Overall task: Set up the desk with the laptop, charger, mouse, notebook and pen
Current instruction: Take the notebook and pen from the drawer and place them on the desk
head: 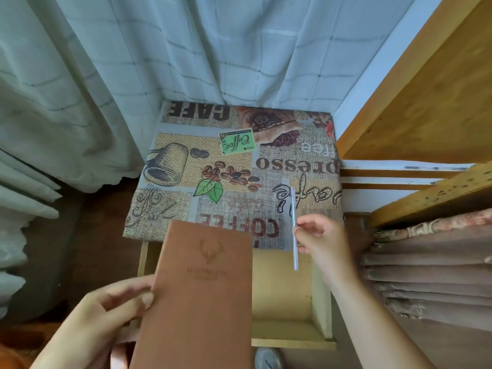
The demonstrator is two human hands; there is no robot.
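A brown notebook [202, 291] with a stamped deer head on its cover is held over the open drawer, its far edge reaching the desk's front. My left hand [106, 312] grips its left edge with thumb on the cover. My right hand [319, 241] pinches a thin pale-blue pen [294, 230] that points away from me, above the desk's front right corner. The small desk [186, 123] wears a coffee-print cloth. No laptop, charger or mouse is in view.
A pale wooden drawer [282, 288] stands pulled out below the desk front. Wooden shelves [426, 89] rise on the right, with folded brownish fabric [439, 275] stacked beneath. Curtains [80, 89] hang behind and to the left.
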